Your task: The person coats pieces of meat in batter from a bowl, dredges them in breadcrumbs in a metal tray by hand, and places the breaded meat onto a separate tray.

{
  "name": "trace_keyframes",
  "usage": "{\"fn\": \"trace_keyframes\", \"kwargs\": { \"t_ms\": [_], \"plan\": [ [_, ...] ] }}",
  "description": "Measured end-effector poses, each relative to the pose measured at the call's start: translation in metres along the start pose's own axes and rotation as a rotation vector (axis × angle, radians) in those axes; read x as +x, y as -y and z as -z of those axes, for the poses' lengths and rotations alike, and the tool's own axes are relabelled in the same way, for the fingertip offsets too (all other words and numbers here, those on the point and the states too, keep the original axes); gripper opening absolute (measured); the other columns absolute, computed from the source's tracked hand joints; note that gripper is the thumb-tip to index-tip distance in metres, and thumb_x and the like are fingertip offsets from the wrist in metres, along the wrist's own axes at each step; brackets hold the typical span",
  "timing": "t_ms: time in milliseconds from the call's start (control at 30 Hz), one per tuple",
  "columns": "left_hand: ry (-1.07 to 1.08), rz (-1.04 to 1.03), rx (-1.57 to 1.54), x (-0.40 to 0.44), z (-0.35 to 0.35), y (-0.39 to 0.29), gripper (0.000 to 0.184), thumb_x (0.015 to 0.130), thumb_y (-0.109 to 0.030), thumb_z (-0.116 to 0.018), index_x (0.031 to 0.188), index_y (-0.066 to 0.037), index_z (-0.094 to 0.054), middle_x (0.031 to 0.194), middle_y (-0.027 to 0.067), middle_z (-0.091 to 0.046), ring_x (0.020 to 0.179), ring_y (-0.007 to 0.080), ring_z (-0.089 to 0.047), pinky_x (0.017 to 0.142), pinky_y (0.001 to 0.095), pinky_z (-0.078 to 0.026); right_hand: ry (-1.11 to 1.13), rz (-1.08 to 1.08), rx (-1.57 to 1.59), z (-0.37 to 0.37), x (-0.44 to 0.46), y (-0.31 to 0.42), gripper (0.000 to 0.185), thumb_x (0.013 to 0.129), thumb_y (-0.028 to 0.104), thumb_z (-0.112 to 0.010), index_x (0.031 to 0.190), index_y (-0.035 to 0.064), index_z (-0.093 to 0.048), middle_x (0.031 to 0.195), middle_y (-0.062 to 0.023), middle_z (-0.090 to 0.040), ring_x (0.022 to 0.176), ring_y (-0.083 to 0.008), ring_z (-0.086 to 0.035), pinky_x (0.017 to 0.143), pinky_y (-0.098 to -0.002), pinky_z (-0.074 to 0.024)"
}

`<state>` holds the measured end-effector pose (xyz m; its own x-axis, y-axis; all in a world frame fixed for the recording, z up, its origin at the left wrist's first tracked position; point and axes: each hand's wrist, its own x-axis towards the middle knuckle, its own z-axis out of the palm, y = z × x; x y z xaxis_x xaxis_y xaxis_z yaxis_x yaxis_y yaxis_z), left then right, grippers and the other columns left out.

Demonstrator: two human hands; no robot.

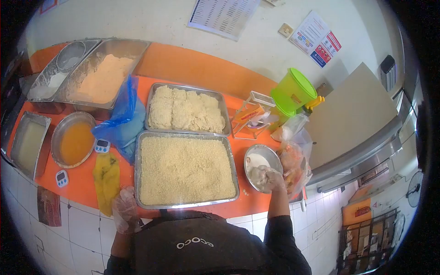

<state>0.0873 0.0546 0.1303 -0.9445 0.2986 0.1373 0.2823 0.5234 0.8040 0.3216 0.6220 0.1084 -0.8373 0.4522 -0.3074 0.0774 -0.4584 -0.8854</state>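
Observation:
My right hand (pixel 273 179), in a clear plastic glove, reaches into a round metal bowl (pixel 276 158) with white contents. Its fingers are curled around something pale that I cannot make out, against the bowl's inner side. My left hand (pixel 124 204), also gloved, is at the table's front edge with fingers loosely extended and nothing visible in it. It lies between a yellow cloth (pixel 106 176) and the near left corner of a large metal tray (pixel 234 183) filled with pale crumbs (pixel 185 169). Behind that stands a second tray (pixel 149 107) holding pale, crumb-coated pieces (pixel 185 110).
To the left are a bowl of orange liquid (pixel 75 142), a pan of pale liquid (pixel 28 143), two timers (pixel 102 145) and a blue bag (pixel 123 123). Bins of powder (pixel 105 78) stand behind. A wire rack (pixel 252 117), green bucket (pixel 293 91) and plastic bags (pixel 295 158) are at right.

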Motion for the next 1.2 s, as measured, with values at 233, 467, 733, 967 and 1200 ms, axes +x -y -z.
{"fn": "trace_keyframes", "kwargs": {
  "t_ms": [233, 467, 733, 967, 1200],
  "plan": [
    [-0.066, -0.054, -0.054, -0.007, -0.022, 0.036, 0.019, 0.086, -0.026, -0.057, 0.092, -0.008, -0.058, 0.086, 0.0057, -0.058, 0.080, 0.0208, -0.057, 0.070, 0.0316, -0.044, -0.157, -0.124, -0.263, -0.004, 0.024, -0.001, 0.039, 0.083, 0.014, -0.063, 0.117, -0.0019, -0.054, 0.101, -0.0139, -0.064, 0.093, -0.0219, -0.062, 0.077, -0.0375, -0.0542],
    [-0.160, -0.205, 0.142, -0.006, -0.024, 0.045, 0.014, 0.085, -0.021, -0.055, 0.093, -0.009, -0.057, 0.080, 0.0091, -0.059, 0.073, 0.0250, -0.059, 0.063, 0.0347, -0.046, -0.250, 0.024, -0.372, -0.023, 0.023, -0.014, 0.036, 0.084, 0.015, -0.063, 0.115, -0.0013, -0.056, 0.101, -0.0130, -0.064, 0.091, -0.0213, -0.062, 0.076, -0.0361, -0.0533],
    [-0.038, -0.020, -0.036, -0.003, -0.025, 0.049, 0.018, 0.086, -0.028, -0.055, 0.090, -0.011, -0.056, 0.077, 0.0060, -0.057, 0.071, 0.0234, -0.059, 0.060, 0.0334, -0.046, -0.214, 0.119, -0.271, -0.039, -0.004, 0.024, 0.034, 0.084, 0.017, -0.062, 0.112, -0.0007, -0.057, 0.100, -0.0120, -0.064, 0.089, -0.0205, -0.061, 0.075, -0.0345, -0.0521],
    [0.024, -0.072, 0.137, -0.007, -0.030, 0.059, 0.020, 0.088, -0.029, -0.056, 0.098, -0.011, -0.055, 0.084, 0.0029, -0.056, 0.077, 0.0179, -0.056, 0.066, 0.0277, -0.045, -0.113, 0.331, 0.078, -0.055, -0.049, 0.057, 0.032, 0.085, 0.019, -0.062, 0.110, -0.0001, -0.059, 0.100, -0.0110, -0.064, 0.087, -0.0199, -0.060, 0.074, -0.0331, -0.0512],
    [-0.004, 0.177, -0.737, -0.011, -0.029, 0.051, 0.017, 0.090, -0.027, -0.057, 0.096, -0.011, -0.057, 0.087, -0.0008, -0.057, 0.078, 0.0146, -0.056, 0.067, 0.0274, -0.045, -0.084, 0.214, 0.044, -0.076, -0.037, 0.041, 0.030, 0.086, 0.020, -0.062, 0.108, 0.0005, -0.060, 0.100, -0.0101, -0.064, 0.085, -0.0193, -0.060, 0.073, -0.0317, -0.0502]
  ]
}}
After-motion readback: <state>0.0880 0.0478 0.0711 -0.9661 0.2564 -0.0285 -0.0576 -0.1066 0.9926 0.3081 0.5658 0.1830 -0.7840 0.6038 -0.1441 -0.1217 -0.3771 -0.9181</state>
